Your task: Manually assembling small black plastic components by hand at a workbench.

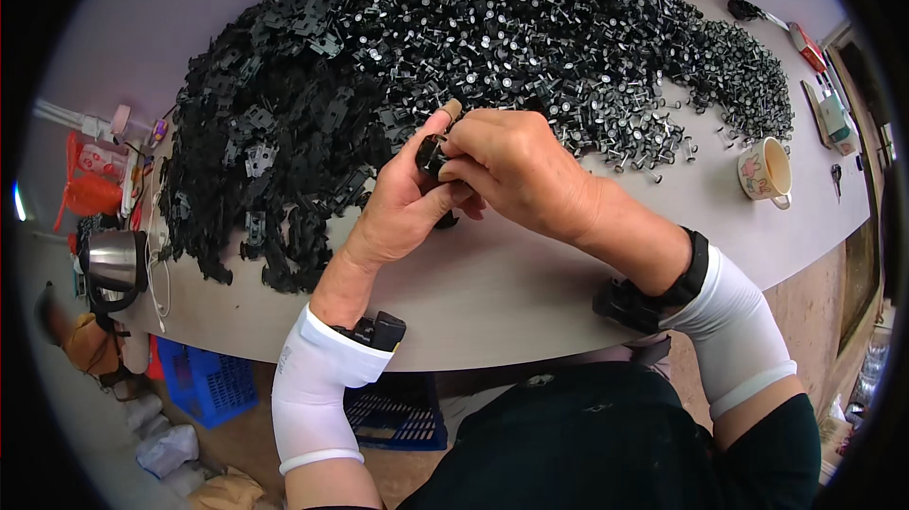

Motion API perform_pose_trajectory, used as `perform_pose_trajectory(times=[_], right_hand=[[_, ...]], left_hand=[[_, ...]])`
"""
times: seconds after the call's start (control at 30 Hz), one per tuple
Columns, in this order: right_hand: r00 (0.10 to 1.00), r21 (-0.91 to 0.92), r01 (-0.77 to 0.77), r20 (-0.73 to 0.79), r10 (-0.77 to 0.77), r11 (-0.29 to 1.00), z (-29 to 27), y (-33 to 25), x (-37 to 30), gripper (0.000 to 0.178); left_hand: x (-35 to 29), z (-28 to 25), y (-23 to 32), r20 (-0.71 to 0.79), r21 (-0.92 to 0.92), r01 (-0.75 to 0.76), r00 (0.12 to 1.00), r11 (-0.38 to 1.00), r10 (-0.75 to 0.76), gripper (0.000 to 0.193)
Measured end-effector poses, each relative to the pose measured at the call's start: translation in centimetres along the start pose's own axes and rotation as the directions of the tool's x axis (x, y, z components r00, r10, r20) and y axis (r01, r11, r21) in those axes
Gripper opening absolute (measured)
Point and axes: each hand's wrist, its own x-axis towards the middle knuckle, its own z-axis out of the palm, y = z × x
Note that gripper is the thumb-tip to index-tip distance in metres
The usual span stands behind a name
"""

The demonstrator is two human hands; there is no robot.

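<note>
Over the table's near middle, my left hand (396, 199) is closed around a small black plastic part (432, 158), its thumb and fingers on the part's sides. My right hand (521, 167) meets it from the right, its bent fingers pinched at the same part. Whether a smaller piece sits between the right fingertips is hidden. Just beyond my left hand lies a heap of flat black plastic base plates (284, 131). Beyond my right hand spreads a large pile of small wheels on metal axles (530, 27).
A decorated cup (763, 172) stands at the right of the pale table (511, 311). At the left edge are a steel kettle (115, 259), a white cable (161, 287) and an orange-red bag (93, 196). Blue plastic crates (204, 382) sit below the table's front edge.
</note>
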Motion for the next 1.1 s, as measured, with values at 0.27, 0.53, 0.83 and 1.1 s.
perform_pose_trajectory(times=[0.27, 0.53, 0.83, 1.1], right_hand=[[0.959, -0.274, 0.227, -0.105, -0.264, 0.934, 0.3, 1.5, -0.2, 0.02], [0.995, -0.212, 0.025, -0.084, -0.044, 0.977, -0.8, 2.1, -0.2, 0.048], [0.993, -0.281, -0.11, -0.082, 0.09, 0.954, 0.5, 1.5, -0.5, 0.027], [0.723, 0.097, -0.05, 0.69, -0.031, 0.994, 4.1, -2.2, -3.9, 0.023]], left_hand=[[0.4, -0.1, 0.2, 0.025, -0.099, -0.055, 0.998, 0.994, 0.057, 0.049], [0.8, -0.1, -0.3, -0.111, -0.251, 0.039, 0.991, 0.967, -0.069, 0.029], [0.6, -0.1, 0.9, 0.017, -0.35, 0.094, 0.995, 0.932, -0.094, 0.068], [0.0, -4.0, 2.4, -0.268, 0.252, 0.272, 0.942, 0.929, -0.204, 0.02]])
